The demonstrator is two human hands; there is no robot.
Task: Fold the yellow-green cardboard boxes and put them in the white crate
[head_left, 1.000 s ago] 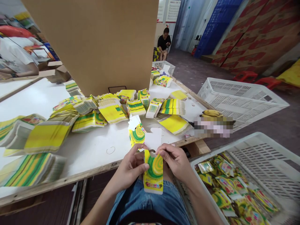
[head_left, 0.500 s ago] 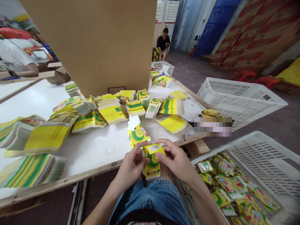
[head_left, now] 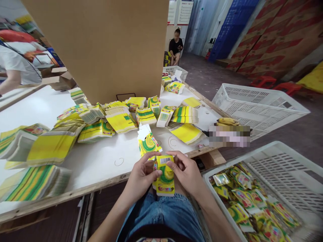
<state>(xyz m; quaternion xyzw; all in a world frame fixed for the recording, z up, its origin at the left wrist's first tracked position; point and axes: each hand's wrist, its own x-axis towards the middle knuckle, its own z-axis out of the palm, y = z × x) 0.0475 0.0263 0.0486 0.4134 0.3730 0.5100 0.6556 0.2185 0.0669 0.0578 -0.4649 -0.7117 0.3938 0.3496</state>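
Note:
Above my lap, just off the table's front edge, I hold a yellow and green printed card (head_left: pixel 165 181) with a barcode on its upper part. My left hand (head_left: pixel 142 174) pinches its left side, the thumb lying over the front. My right hand (head_left: pixel 185 169) grips the upper right side, thumb near the barcode. The fingertips behind the card are hidden. Right beyond it on the table lie more yellow-green printed cards (head_left: pixel 148 144) with a few white slips (head_left: pixel 144 131) on top.
Stacks of flat yellow cards (head_left: pixel 121 119) cover the white table (head_left: pixel 101 161), below a big cardboard panel (head_left: pixel 101 50). At the right stands a white crate (head_left: pixel 275 148) holding many small packets (head_left: pixel 247 198). Bananas (head_left: pixel 228 121) lie at the table's right edge. Two people sit farther off.
The card in my hands has come more upright and its barcode faces me more squarely. My hands stay almost in place. The person at the left has shifted an arm.

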